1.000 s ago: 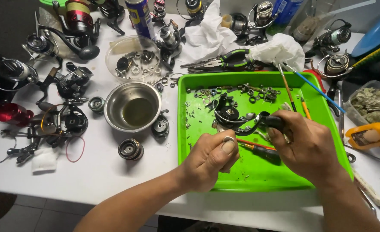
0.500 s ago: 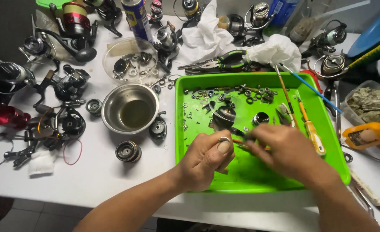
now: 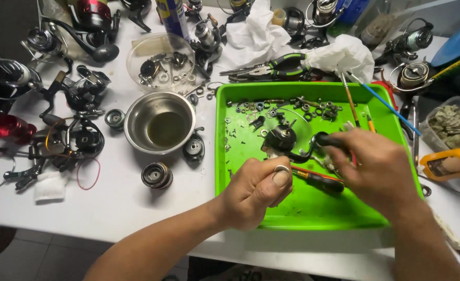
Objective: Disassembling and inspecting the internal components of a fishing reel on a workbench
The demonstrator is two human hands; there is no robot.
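Small silver ring (image 3: pixel 281 168): pinched between thumb and forefinger of left hand (image 3: pixel 254 192), remaining fingers curled shut, held just above the near half of the green tray (image 3: pixel 313 213). Right hand (image 3: pixel 377 169): fingers closed around the black crank handle (image 3: pixel 324 140) of a dark reel body (image 3: pixel 283 138), which lies in the tray's middle. Just below the hands, on the tray floor: red-and-black screwdriver (image 3: pixel 317 178).

Tray contents along the far wall: row of small washers, rings and screws (image 3: pixel 287 107), loosely scattered, with finer bits spread toward the left wall. Leaning over the right far corner: blue-handled brush (image 3: pixel 388 106) and orange-handled brush (image 3: pixel 348 96).

Left of the tray, on the white table (image 3: pixel 110 203): steel bowl (image 3: pixel 160 123) holding a shallow pool of dark yellowish liquid. Beyond it: clear round plastic dish (image 3: pixel 160 61) holding small reel parts and rings. Touching the bowl's near right rim: black side cover (image 3: pixel 193 148). Nearer the table edge: ribbed spool (image 3: pixel 156 175).

Behind the tray: green-handled pliers (image 3: pixel 271 67), crumpled white cloths (image 3: pixel 344 54). Far left: several dismantled reels (image 3: pixel 79 93) and a red spool (image 3: pixel 9 127). Right edge: clear tub (image 3: pixel 456 125) filled with greyish crumpled material; just before it, orange bottle (image 3: pixel 451 162) lying on its side.
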